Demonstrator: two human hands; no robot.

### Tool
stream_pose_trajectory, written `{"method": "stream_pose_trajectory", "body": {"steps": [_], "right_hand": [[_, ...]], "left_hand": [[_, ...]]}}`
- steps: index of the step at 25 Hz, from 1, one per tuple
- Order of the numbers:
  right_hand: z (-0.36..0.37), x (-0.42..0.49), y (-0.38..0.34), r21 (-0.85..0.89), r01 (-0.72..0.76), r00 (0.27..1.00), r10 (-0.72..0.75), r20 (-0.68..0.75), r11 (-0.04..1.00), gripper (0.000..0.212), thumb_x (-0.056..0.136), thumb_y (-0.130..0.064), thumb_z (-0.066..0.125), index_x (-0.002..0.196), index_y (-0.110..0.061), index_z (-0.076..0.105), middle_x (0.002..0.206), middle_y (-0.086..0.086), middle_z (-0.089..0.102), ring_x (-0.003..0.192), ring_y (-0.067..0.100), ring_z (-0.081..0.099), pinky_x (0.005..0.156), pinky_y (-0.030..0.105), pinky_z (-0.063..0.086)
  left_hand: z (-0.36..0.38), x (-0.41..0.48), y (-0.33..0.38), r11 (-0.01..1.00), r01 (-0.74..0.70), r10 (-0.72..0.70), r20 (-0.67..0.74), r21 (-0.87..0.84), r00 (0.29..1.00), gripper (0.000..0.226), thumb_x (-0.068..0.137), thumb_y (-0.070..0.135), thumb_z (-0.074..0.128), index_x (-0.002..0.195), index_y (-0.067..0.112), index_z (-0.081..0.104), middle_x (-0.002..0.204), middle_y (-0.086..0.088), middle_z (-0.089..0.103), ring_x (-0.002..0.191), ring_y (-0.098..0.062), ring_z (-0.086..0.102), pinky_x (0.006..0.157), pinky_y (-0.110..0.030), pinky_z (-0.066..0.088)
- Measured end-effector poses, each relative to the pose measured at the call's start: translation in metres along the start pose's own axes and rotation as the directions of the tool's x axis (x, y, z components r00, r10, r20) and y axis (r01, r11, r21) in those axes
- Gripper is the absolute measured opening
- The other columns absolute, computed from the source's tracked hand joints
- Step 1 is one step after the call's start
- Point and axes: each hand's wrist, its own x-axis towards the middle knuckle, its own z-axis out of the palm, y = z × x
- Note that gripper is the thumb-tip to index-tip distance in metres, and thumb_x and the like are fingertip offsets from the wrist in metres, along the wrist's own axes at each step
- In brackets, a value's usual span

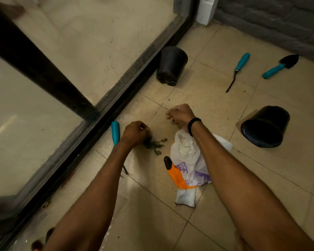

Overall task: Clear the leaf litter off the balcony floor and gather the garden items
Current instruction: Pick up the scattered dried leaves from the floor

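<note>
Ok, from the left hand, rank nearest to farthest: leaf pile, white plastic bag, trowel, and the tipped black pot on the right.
From the left hand:
1. Leaf pile, at its fingertips.
2. White plastic bag, to its right.
3. Tipped black pot, farther right.
4. Trowel, far right by the wall.

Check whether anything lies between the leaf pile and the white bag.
Nothing visible does. Only bare tile separates the leaf pile from the white bag to its right. The left hand grips the leaves at the pile's near edge.
</note>
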Motion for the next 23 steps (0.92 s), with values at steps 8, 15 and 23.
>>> {"method": "stream_pose_trajectory", "body": {"steps": [8, 15, 23], "right_hand": [[0.062, -0.051, 0.012, -0.739, 0.206, 0.978, -0.115, 0.173, 0.642, 0.047, 0.073, -0.031, 0.085, 0.104, -0.004, 0.063, 0.103, 0.013, 0.066, 0.094, 0.028, 0.065, 0.066, 0.028, 0.046], [0.07, -0.055, 0.023, -0.735, 0.207, 0.976, -0.089, 0.197, 0.646, 0.018, 0.084, -0.022, 0.073, 0.084, -0.006, 0.064, 0.092, 0.014, 0.066, 0.086, 0.027, 0.064, 0.065, 0.027, 0.044], [0.045, -0.035, 0.008, -0.677, 0.137, 0.99, -0.126, 0.065, 0.723, 0.019, 0.091, -0.018, 0.066, 0.096, -0.001, 0.072, 0.099, 0.017, 0.071, 0.096, 0.03, 0.066, 0.081, 0.031, 0.052]], "left_hand": [[-0.001, -0.018, -0.013, 0.898, -0.088, 0.008, 0.184, 0.431, 0.983, 0.055, 0.087, 0.031, 0.074, 0.133, 0.032, 0.044, 0.121, -0.004, 0.043, 0.099, -0.018, 0.049, 0.079, -0.032, 0.044], [-0.003, -0.023, -0.02, 0.952, -0.135, 0.12, 0.072, 0.273, 0.99, 0.024, 0.097, 0.024, 0.055, 0.12, 0.016, 0.053, 0.115, -0.01, 0.054, 0.101, -0.025, 0.053, 0.087, -0.039, 0.047], [0.006, -0.037, -0.031, 0.989, -0.124, 0.126, -0.013, 0.075, 0.992, 0.015, 0.091, 0.03, 0.046, 0.093, 0.019, 0.057, 0.092, -0.006, 0.057, 0.08, -0.018, 0.054, 0.066, -0.03, 0.043]]}}
